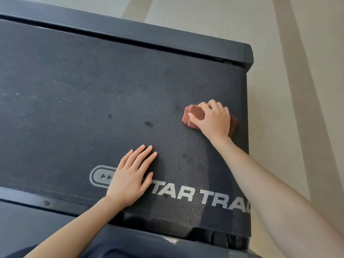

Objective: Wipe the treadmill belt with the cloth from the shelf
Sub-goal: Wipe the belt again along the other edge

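Cloth (194, 113) — reddish-brown, folded into a thick pad — lies on the treadmill belt (74, 90), close to the belt's end on the person's right side. Right hand (214, 120) sits on top of it, fingers curled over the far edge and thumb hooked against the left side, so the pad is gripped and pressed down at once. Left hand (130, 175) lies flat on the belt, fingers straight and slightly spread, holding nothing. It covers the start of the white lettering (195, 197).

Risks, as judged from here:
- Belt may creep on its rollers if the wiping stroke or the weight on the left palm pushes along its length. The bracing hand would slide with it.
- Cloth is near the end edge, where the surface curves down toward the floor (279, 71) — a stroke carried too far right could drag the pad off.
- Folded layers fan out at the cloth's left corner. A hard push could open the fold and leave a loose flap wiping.
- Dark spots (149, 124) lie between the two hands, apart from the cloth. A short stroke would miss them.
- Patch under the left palm goes unwiped unless that hand shifts.

Count: one cloth, one belt, two hands, two clear dark spots plus a fainter blotchy patch nearer the right forearm, one line of lettering, two side rails (130, 28).
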### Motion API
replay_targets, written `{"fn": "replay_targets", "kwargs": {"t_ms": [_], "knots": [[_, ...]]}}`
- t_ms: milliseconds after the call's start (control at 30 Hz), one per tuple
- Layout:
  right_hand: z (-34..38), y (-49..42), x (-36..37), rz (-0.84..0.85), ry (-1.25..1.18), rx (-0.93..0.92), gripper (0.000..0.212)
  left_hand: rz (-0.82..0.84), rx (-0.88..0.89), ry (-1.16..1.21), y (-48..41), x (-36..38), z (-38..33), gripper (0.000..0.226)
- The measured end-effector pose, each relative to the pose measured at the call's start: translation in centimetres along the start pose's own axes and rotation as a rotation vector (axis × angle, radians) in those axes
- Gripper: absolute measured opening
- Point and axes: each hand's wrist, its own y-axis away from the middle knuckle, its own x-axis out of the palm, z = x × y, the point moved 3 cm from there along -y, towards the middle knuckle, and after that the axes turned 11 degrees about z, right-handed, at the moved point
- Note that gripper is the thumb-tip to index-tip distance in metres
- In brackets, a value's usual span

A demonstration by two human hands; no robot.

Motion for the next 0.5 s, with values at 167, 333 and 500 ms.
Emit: {"fn": "replay_targets", "kwargs": {"t_ms": [167, 333, 500], "knots": [[1.2, 8.6, -1.2, -0.015, -0.055, 0.008, 0.041, 0.031, 0.011, -0.010, -0.1, -0.1, 0.2, 0.054], [2.1, 18.3, -1.9, 0.015, -0.081, -0.197, 0.030, 0.045, 0.007, 0.011, -0.1, -0.2, 0.1, 0.055], [0.7, 7.3, -0.5, -0.033, -0.007, -0.071, 0.039, 0.033, 0.009, 0.024, -0.1, -0.1, 0.0, 0.055]]}}
